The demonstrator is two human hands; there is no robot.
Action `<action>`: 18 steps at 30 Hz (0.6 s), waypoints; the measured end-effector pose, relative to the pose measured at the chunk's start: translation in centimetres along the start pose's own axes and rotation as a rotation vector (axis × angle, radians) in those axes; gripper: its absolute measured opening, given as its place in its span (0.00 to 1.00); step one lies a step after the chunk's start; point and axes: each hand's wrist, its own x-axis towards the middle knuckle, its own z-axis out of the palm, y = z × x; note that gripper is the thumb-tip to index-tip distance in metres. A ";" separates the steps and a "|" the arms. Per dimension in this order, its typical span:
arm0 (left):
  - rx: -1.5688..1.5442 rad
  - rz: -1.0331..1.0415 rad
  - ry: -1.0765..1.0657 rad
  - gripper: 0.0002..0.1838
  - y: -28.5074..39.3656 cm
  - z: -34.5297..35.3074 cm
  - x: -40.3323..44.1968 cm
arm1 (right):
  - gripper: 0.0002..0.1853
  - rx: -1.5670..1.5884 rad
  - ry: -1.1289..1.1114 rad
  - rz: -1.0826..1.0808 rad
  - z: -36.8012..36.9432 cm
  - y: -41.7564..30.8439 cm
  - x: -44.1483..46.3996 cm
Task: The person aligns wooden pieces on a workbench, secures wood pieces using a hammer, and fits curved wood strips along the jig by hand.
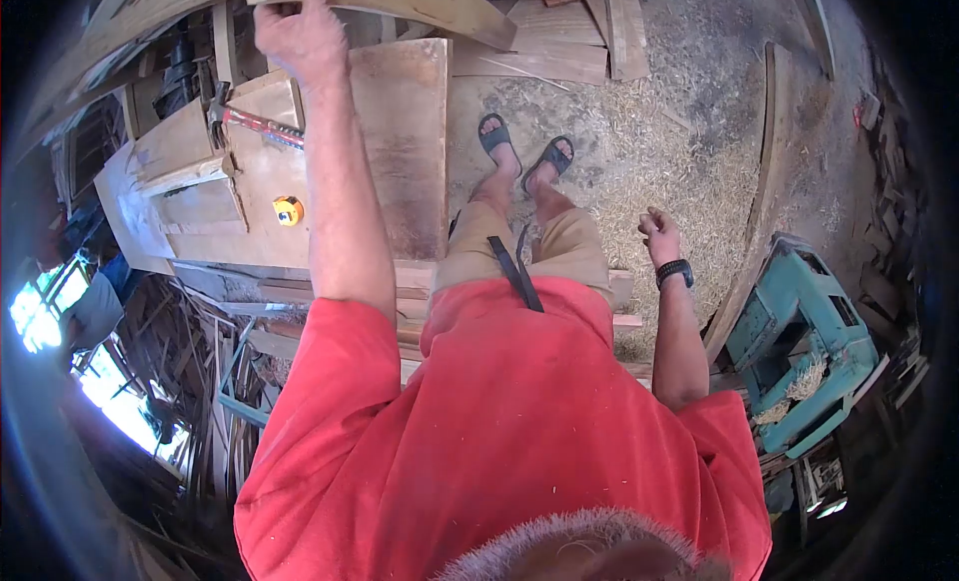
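At the top left, my left hand (302, 43) is closed on a curved wooden board (420, 3), near its end. The top edge of the view cuts off part of this grip. Below that arm lies a wooden panel (405, 131), with a hammer (250, 122) with a red handle and a yellow tape measure (289, 210) on the work surface beside the forearm. My right hand (659, 235) hangs over the shavings-covered floor (699, 181), fingers loosely bent and apart, holding nothing. A dark band circles its wrist.
A teal machine frame (799, 331) holding wood shavings stands at the right, beside a long upright board (767, 171). Flat planks (549, 56) lie on the floor at the top. Scrap wood (175, 351) is piled at the lower left. My sandalled feet are on the floor.
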 end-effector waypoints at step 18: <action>-0.016 -0.222 0.102 0.34 -14.4 -7.8 7.8 | 0.23 -0.197 -0.123 -0.182 3.1 -3.3 4.6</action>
